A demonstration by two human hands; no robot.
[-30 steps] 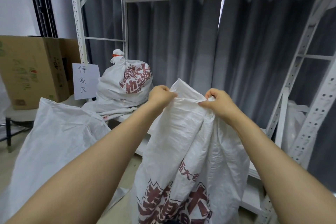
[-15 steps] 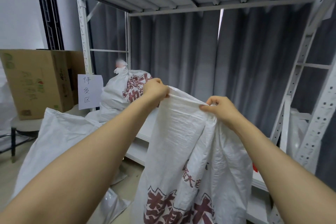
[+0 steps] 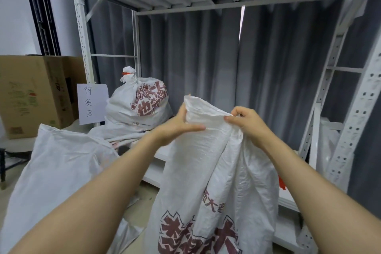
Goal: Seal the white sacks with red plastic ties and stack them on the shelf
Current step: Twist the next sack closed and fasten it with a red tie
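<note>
A white woven sack [image 3: 210, 171] with red printed characters stands in front of me, its mouth held up. My right hand [image 3: 247, 123] pinches the gathered rim of the mouth. My left hand [image 3: 177, 128] cups the left side of the neck, thumb across the front and fingers behind the fabric. On the low shelf [image 3: 160, 153] behind sits a filled sack [image 3: 140, 101] closed at its neck with a red tie [image 3: 126, 72]. A small red piece [image 3: 282, 185] lies on the shelf to the right.
Another white sack [image 3: 57, 171] leans at the left, with flat empty sacks [image 3: 115, 136] piled behind it. A cardboard box [image 3: 35, 93] and a paper sign [image 3: 91, 103] stand by the rack post [image 3: 81, 27]. Grey curtains [image 3: 206, 57] hang behind the rack.
My left hand let go of the sack's rim and dropped a little to cup the neck with straighter fingers. The right hand kept its pinch. The camera tilted up slightly.
</note>
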